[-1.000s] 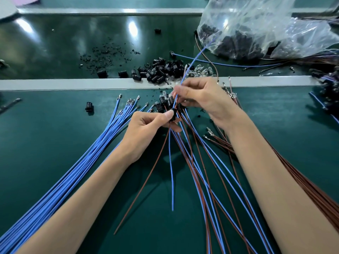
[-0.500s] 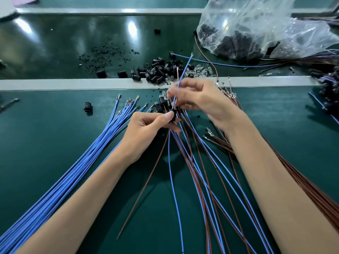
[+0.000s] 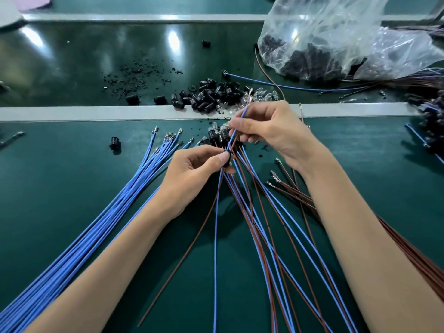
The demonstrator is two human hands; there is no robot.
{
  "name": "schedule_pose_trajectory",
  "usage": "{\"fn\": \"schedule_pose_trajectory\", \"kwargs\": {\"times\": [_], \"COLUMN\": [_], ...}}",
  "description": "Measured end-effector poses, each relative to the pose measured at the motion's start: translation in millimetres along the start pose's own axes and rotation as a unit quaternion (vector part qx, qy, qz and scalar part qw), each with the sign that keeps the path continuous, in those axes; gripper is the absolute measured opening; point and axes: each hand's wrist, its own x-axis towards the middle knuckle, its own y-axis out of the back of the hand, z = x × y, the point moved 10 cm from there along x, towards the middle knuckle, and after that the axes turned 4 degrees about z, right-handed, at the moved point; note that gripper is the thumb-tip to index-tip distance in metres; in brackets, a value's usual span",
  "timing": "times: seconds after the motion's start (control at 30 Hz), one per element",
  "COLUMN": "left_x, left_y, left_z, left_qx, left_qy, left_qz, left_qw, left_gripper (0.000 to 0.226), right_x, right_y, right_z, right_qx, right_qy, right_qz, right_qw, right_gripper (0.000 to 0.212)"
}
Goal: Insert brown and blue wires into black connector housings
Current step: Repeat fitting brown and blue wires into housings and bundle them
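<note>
Centre frame: my left hand (image 3: 192, 175) pinches a black housing (image 3: 226, 156) | my right hand (image 3: 271, 133) pinches the blue wire (image 3: 242, 116), mid-insertion | next, I judge: seat it squarely.

- The black housing (image 3: 226, 156) is mostly covered by the thumb and fingers of the left hand (image 3: 192, 174). Which wires are seated in it cannot be told.
- The blue wire (image 3: 236, 127) pinched by the right hand (image 3: 271, 133) ends in a tip too blurred to read against the clear bulbs (image 3: 262, 96) behind it.
- The blue wire bundle (image 3: 96, 227) runs off the lower left corner.
- The brown wire bundle (image 3: 413, 253) passes under the right forearm (image 3: 360, 236) and leaves at the right edge.
- The plastic bag (image 3: 336, 32) is cut by the top edge. Its film blurs the dark parts inside.
- The black crumbs (image 3: 134, 75) are too small to identify.
- The dark pile (image 3: 432, 111) at the right edge is cut off and blurred.
</note>
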Motion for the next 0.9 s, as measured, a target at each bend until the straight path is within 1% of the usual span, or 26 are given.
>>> {"fn": "schedule_pose_trajectory", "kwargs": {"times": [0.07, 0.1, 0.13, 0.2, 0.27, 0.33, 0.37, 0.43, 0.5, 0.53, 0.57, 0.6, 0.67, 0.7, 0.73, 0.8, 0.9], "left_x": [0.0, 0.1, 0.2, 0.2, 0.4, 1.2, 1.7, 3.1, 3.5, 3.8, 4.0, 4.1, 3.6, 3.3, 3.2, 3.0, 3.2], "left_y": [-0.1, 0.3, 0.5, 0.6, 0.8, 1.5, 2.7, 4.6, 3.5, 3.2, 3.5, 4.0, 3.7, 3.2, 3.1, 4.0, 5.6], "left_z": [0.8, 0.5, 0.0, -0.8, -2.0, -3.0, -3.6, -4.9, -5.3, -6.2, -7.4, -8.4, -7.9, -7.2, -7.0, -7.2, -7.2], "left_qx": [-0.006, -0.006, -0.001, 0.012, 0.019, 0.016, 0.008, -0.005, -0.001, -0.002, -0.008, -0.016, -0.022, -0.021, -0.018, -0.015, -0.021], "left_qy": [-0.001, -0.001, 0.0, -0.001, 0.0, -0.001, 0.0, 0.001, -0.004, -0.004, 0.001, 0.006, 0.007, 0.005, 0.005, 0.006, 0.009], "left_qz": [0.006, 0.006, 0.006, 0.001, -0.002, 0.004, 0.011, 0.02, 0.014, 0.013, 0.015, 0.018, 0.019, 0.018, 0.018, 0.023, 0.034], "left_qw": [1.0, 1.0, 1.0, 1.0, 1.0, 1.0, 1.0, 1.0, 1.0, 1.0, 1.0, 1.0, 1.0, 1.0, 1.0, 1.0, 0.999], "left_gripper": [0.014, 0.014, 0.013, 0.013, 0.013, 0.011, 0.011, 0.011, 0.01, 0.01, 0.011, 0.01, 0.013, 0.016, 0.018, 0.017, 0.01], "right_x": [-3.3, -4.5, -4.5, -1.5, 0.8, 1.3, 1.0, -0.9, -5.1, -5.5, -4.1, -1.3, 2.6, 3.0, 2.7, 2.1, 0.4], "right_y": [-13.6, -17.6, -17.7, -6.7, 7.2, 9.4, 5.4, -8.2, -21.1, -21.7, -17.1, -8.0, 14.5, 21.5, 23.6, 17.5, -0.1], "right_z": [4.4, 6.8, 8.1, 6.4, 1.6, -0.3, -0.9, -0.4, 2.6, 3.3, 3.2, 1.8, -2.2, -3.4, -3.3, -1.1, 2.6], "right_qx": [-0.04, -0.05, -0.046, -0.007, 0.032, 0.037, 0.028, -0.01, -0.058, -0.066, -0.06, -0.043, 0.005, 0.021, 0.028, 0.027, 0.007], "right_qy": [-0.011, -0.018, -0.024, -0.022, -0.003, 0.009, 0.012, 0.011, -0.003, -0.008, -0.011, -0.01, 0.004, 0.012, 0.017, 0.016, 0.002], "right_qz": [-0.057, -0.074, -0.076, -0.033, 0.023, 0.036, 0.026, -0.022, -0.082, -0.092, -0.079, -0.047, 0.039, 0.065, 0.073, 0.048, -0.011], "right_qw": [0.998, 0.996, 0.996, 0.999, 0.999, 0.999, 0.999, 1.0, 0.995, 0.994, 0.995, 0.998, 0.999, 0.998, 0.997, 0.998, 1.0], "right_gripper": [0.002, 0.004, 0.007, 0.015, 0.014, 0.014, 0.015, 0.018, 0.016, 0.013, 0.011, 0.011, 0.014, 0.017, 0.02, 0.021, 0.021]}}
